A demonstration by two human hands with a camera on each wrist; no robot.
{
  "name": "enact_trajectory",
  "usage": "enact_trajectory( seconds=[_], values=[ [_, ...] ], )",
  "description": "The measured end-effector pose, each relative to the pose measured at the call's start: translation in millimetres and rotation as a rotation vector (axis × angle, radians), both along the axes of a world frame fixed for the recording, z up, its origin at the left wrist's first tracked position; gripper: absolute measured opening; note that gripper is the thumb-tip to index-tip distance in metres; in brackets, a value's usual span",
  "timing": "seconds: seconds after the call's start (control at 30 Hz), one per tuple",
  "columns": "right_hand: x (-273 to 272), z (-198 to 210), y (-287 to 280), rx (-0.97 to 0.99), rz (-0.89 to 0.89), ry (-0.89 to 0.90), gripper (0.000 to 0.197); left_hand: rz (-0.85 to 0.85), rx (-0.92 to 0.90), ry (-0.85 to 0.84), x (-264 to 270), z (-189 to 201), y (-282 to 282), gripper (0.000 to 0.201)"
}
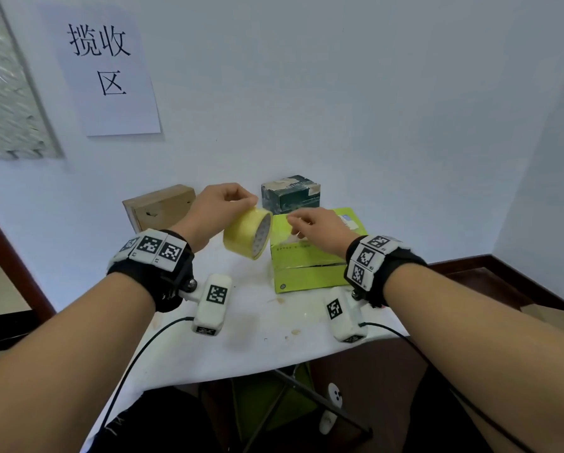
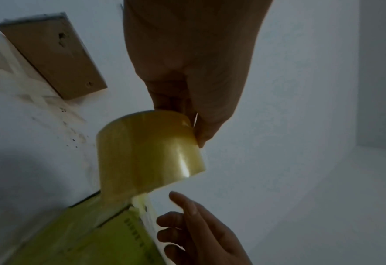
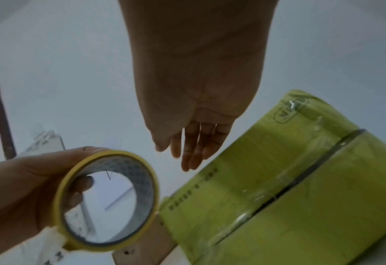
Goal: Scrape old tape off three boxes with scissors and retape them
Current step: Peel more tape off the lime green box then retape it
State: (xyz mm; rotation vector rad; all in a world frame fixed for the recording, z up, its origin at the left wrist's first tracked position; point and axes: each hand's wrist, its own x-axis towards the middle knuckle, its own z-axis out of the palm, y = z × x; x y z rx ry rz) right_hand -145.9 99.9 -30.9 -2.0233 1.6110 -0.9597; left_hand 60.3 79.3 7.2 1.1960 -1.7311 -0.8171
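Observation:
My left hand [image 1: 251, 204] grips a yellow tape roll [image 1: 245, 237] by its top rim, holding it on edge just left of a light green box [image 1: 306, 273]. In the left wrist view the roll [image 2: 146, 152] hangs from my left hand [image 2: 187, 114], and a short strip runs from its underside to the green box [image 2: 85, 233]. My right hand [image 1: 293, 220] hovers over the box's far left corner with relaxed fingers and holds nothing. The right wrist view shows its fingers [image 3: 194, 154] nearly straight above the taped seam of the box [image 3: 278, 179], beside the roll [image 3: 128, 168]. No scissors are in view.
A brown cardboard box [image 1: 158, 207] stands at the back left against the wall. A dark green box [image 1: 290, 191] with torn tape patches sits behind the light green one. The white table [image 1: 257, 341] is stained, and its front edge is close to me. Dark wooden trim [image 1: 470, 266] runs at the right.

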Motion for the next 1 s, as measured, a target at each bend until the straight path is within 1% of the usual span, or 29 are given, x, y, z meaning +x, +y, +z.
enact_trajectory(
  seconds=[0.07, 0.13, 0.17, 0.23, 0.27, 0.33, 0.37, 0.43, 0.5, 0.53, 0.57, 0.6, 0.63, 0.67, 0.7, 0.73, 0.77, 0.8, 0.9, 0.97, 1.0],
  values=[
    [2, 8, 4, 0.038, 0.019, -0.215, 0.027, -0.062, 0.019, 0.005, -8, 6, 4, 0.009],
    [6, 18, 11, 0.144, 0.054, -0.451, 0.034, -0.085, 0.024, 0.003, -14, 10, 6, 0.009],
    [8, 23, 14, 0.19, 0.061, -0.533, 0.039, -0.08, 0.022, 0.007, -18, 12, 7, 0.011],
    [9, 30, 19, 0.231, 0.077, -0.626, 0.046, -0.077, 0.027, 0.011, -24, 15, 8, 0.015],
    [10, 33, 23, 0.236, 0.103, -0.652, 0.045, -0.083, 0.032, 0.011, -27, 16, 10, 0.016],
    [9, 38, 26, 0.25, 0.142, -0.692, 0.033, -0.095, 0.026, 0.023, -34, 17, 13, 0.016],
    [8, 38, 26, 0.257, 0.123, -0.719, 0.025, -0.099, 0.024, 0.033, -38, 16, 14, 0.016],
    [6, 38, 25, 0.257, 0.005, -0.784, 0.016, -0.117, 0.042, 0.043, -46, 13, 18, 0.018],
    [2, 33, 24, 0.256, -0.104, -0.743, 0.024, -0.155, 0.069, 0.011, -54, 7, 21, 0.018],
    [-1, 30, 24, 0.264, -0.135, -0.696, 0.027, -0.166, 0.069, -0.038, -57, 4, 22, 0.018],
    [-4, 26, 26, 0.276, -0.164, -0.65, 0.025, -0.158, 0.047, -0.121, -59, 1, 22, 0.019],
    [-7, 23, 29, 0.295, -0.194, -0.608, 0.021, -0.119, -0.001, -0.228, -60, -1, 23, 0.023],
    [-12, 18, 30, 0.306, -0.221, -0.548, 0.016, -0.048, -0.066, -0.33, -58, -3, 23, 0.03],
    [-16, 14, 32, 0.309, -0.239, -0.459, 0.011, 0.045, -0.133, -0.397, -54, -4, 20, 0.039],
    [-20, 10, 34, 0.304, -0.253, -0.365, 0.007, 0.128, -0.182, -0.424, -47, -6, 16, 0.046],
    [-23, 6, 37, 0.285, -0.268, -0.294, 0.008, 0.175, -0.212, -0.432, -39, -8, 11, 0.049],
    [-25, 2, 38, 0.261, -0.279, -0.252, 0.014, 0.179, -0.22, -0.44, -32, -13, 6, 0.045],
    [-26, -1, 39, 0.229, -0.285, -0.226, 0.017, 0.152, -0.21, -0.451, -25, -19, 3, 0.039],
    [-24, -4, 35, 0.12, -0.283, -0.231, 0.014, -0.003, -0.195, -0.505, -20, -45, -2, 0.018],
    [-20, -5, 31, 0.1, -0.258, -0.241, 0.014, -0.087, -0.24, -0.499, -23, -61, -4, 0.016],
    [-19, -6, 30, 0.105, -0.24, -0.236, 0.015, -0.101, -0.279, -0.485, -23, -66, -5, 0.016]
  ],
)
